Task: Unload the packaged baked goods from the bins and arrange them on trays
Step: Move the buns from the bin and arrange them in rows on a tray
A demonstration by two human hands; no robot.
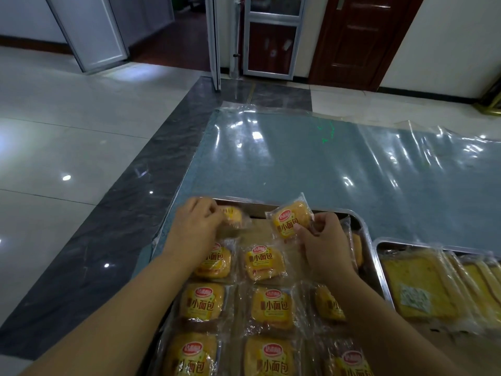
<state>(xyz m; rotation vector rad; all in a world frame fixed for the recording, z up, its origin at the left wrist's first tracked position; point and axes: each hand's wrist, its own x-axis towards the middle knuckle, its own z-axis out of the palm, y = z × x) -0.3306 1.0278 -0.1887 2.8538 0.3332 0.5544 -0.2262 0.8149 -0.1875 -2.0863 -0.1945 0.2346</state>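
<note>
A steel tray (pixel 364 226) holds several yellow bread packets in rows, such as the one in the middle (pixel 264 263). My left hand (pixel 196 226) grips a small packet (pixel 233 217) at the tray's far left corner, low over the tray. My right hand (pixel 321 240) pinches another bread packet (pixel 291 218) by its lower edge and holds it tilted above the tray's far row. Brown paper lines the bare far strip of the tray.
A second steel tray (pixel 379 244) to the right carries wrapped cake slices (pixel 417 286). Both trays sit on a table under clear plastic sheeting (pixel 325 164). Tiled floor lies to the left, and doors stand at the back.
</note>
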